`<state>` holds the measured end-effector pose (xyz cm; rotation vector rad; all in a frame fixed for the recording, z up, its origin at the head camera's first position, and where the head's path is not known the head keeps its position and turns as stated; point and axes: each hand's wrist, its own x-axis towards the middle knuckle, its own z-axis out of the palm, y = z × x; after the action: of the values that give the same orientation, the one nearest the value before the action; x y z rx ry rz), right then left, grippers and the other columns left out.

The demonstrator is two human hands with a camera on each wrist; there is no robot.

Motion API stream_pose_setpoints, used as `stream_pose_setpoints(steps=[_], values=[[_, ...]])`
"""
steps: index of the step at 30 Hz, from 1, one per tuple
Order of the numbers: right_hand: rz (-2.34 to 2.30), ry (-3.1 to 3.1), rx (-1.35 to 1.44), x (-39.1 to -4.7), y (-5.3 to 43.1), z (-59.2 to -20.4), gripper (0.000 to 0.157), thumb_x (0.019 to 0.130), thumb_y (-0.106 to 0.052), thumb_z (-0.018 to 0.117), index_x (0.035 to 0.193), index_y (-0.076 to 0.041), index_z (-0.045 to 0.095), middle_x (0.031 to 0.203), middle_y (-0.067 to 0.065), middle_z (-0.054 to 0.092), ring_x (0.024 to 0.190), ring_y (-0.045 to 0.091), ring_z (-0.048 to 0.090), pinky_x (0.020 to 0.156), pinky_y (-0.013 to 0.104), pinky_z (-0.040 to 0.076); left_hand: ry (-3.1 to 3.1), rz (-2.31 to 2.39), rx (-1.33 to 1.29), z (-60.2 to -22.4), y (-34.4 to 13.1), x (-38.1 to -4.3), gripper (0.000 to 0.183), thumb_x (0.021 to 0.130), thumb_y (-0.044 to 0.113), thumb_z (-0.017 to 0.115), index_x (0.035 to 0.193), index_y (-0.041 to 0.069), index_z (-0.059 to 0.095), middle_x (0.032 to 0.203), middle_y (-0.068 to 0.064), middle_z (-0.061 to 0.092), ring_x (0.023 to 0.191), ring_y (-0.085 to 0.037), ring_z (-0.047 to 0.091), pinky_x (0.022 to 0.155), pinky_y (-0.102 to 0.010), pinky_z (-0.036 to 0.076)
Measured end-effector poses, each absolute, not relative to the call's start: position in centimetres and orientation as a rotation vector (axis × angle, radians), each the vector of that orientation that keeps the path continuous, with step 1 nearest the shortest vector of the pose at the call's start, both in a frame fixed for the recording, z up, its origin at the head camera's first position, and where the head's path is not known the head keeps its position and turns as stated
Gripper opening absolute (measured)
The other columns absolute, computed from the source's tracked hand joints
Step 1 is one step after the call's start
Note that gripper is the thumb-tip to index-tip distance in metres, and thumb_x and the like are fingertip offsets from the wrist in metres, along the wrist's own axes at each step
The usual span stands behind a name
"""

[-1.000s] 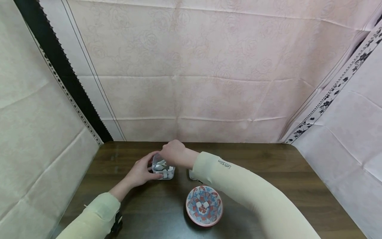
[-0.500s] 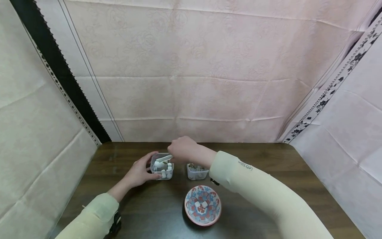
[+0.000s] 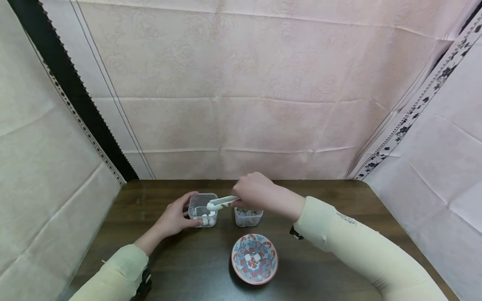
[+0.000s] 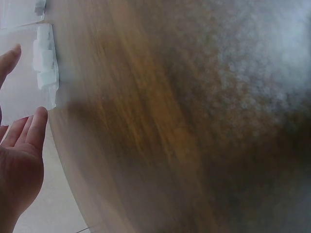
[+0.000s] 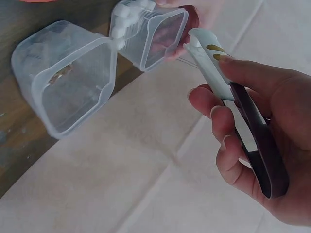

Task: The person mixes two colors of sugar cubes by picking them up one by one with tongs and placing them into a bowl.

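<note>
My left hand (image 3: 171, 217) grips a clear plastic container (image 3: 200, 202) from its left side, thumb at the front and fingers at the back. Several white cubes (image 4: 46, 59) lie against one of its walls. In my right hand (image 3: 256, 192) is a pair of small tongs (image 5: 214, 65), white with gold marks towards the tips and dark at the bend, pinched between thumb and fingers. In the head view the tong tips hang over the container's right side; I cannot tell whether they hold a cube. A patterned bowl (image 3: 241, 271) with two white cubes (image 3: 257, 257) stands nearer me.
A second clear container (image 3: 248, 221) with small wrapped-looking pieces inside stands right of the first, partly under my right hand. All stands on a dark wooden table (image 3: 180, 267). Pale cloth (image 3: 241, 125) hangs behind its far edge and along both sides.
My right hand has moved right with the tongs, whose tips have risen from inside the container to over its right side. The second container has come into view. My left hand keeps its hold.
</note>
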<state>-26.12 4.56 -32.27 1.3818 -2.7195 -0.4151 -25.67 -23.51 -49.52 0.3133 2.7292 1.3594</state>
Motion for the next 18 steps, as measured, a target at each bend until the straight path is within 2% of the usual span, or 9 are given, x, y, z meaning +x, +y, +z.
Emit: stream_pose_setpoints(steps=[11, 18], values=[[-0.338, -2.646, 1.381, -24.0, 9.5, -31.9, 0.025, 0.095, -0.042, 0.081, 0.083, -0.021, 0.076, 0.075, -0.007, 0.070, 0.062, 0.012, 0.060, 0.051, 0.031, 0.046, 2.709, 1.402, 0.348, -49.4, -23.2, -25.5, 0.099, 0.083, 0.018, 0.095, 0.162, 0.006, 0.038, 0.156, -0.025, 0.049, 0.138, -0.046, 0.056, 0.102, -0.048, 0.059], [-0.295, -2.619, 1.415, -22.6, 12.0, -31.9, 0.026, 0.094, -0.040, 0.083, 0.079, -0.022, 0.071, 0.072, -0.009, 0.066, 0.059, 0.009, 0.058, 0.050, 0.030, 0.044, 2.705, 1.408, 0.360, -49.2, -23.4, -25.4, 0.098, 0.083, 0.018, 0.095, 0.163, 0.006, 0.038, 0.155, -0.025, 0.050, 0.137, -0.045, 0.057, 0.101, -0.047, 0.060]])
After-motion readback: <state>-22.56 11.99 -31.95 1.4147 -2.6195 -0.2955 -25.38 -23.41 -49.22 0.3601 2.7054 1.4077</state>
